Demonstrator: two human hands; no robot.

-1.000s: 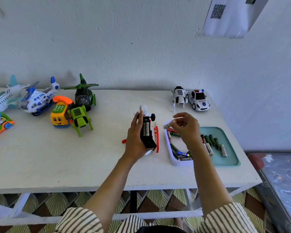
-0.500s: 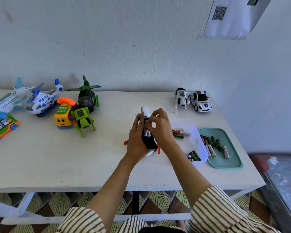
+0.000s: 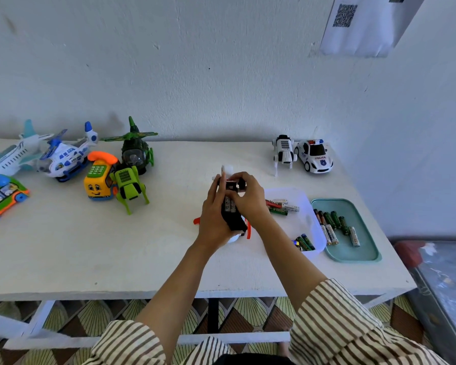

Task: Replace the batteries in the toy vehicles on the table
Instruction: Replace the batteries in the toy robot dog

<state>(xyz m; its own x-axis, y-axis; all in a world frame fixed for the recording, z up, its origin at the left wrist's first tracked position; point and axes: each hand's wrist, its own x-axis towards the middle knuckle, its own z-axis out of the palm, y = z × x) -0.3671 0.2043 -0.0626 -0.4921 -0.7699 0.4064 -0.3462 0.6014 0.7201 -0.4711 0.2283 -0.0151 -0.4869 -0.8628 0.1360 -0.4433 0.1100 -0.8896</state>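
Right hand (image 3: 248,198) moved off white tray (image 3: 300,225) onto toy (image 3: 233,219); fingers now curled, pinching its upper end at open battery bay. Left hand (image 3: 213,214) wraps toy body, belly-up, just left of white tray, above tabletop (image 3: 116,246). Batteries (image 3: 229,205) seated in bay. Toy likely light, hard, smooth plastic; red struts (image 3: 248,230) look fragile, so grip body. Teal tray (image 3: 363,251) just right of white tray.
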